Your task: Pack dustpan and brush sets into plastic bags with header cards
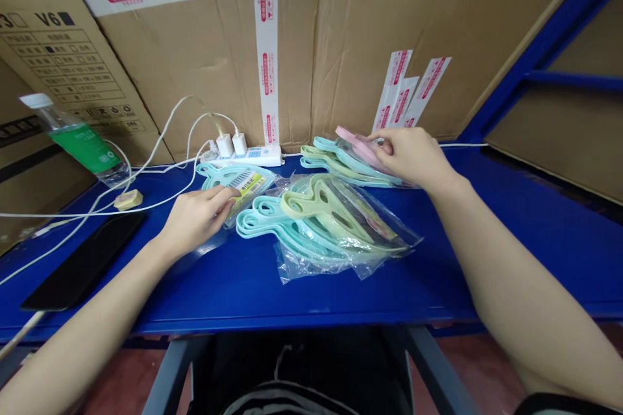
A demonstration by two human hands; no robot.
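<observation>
My right hand (406, 150) pinches a pink flat plastic piece (361, 146) with a looped handle, at the back pile. Under it lie similar light blue (335, 148) and pale green pieces (324, 161). My left hand (207, 211) is closed, its fingertips at the edge of a clear packet with a yellow barcode label (250, 187); the grip is partly hidden. A light blue handled piece (217, 172) lies behind that hand. Between my hands, a pale green piece (311, 204) in a clear bag lies over several bagged turquoise pieces (263, 224).
A white power strip (265, 155) with plugged chargers and loose cables stands against the cardboard boxes (195, 45). On the left are a green-labelled bottle (85, 142), a small yellowish block (128, 200) and a black phone (85, 262). The blue tabletop (389, 301) ends near my lap.
</observation>
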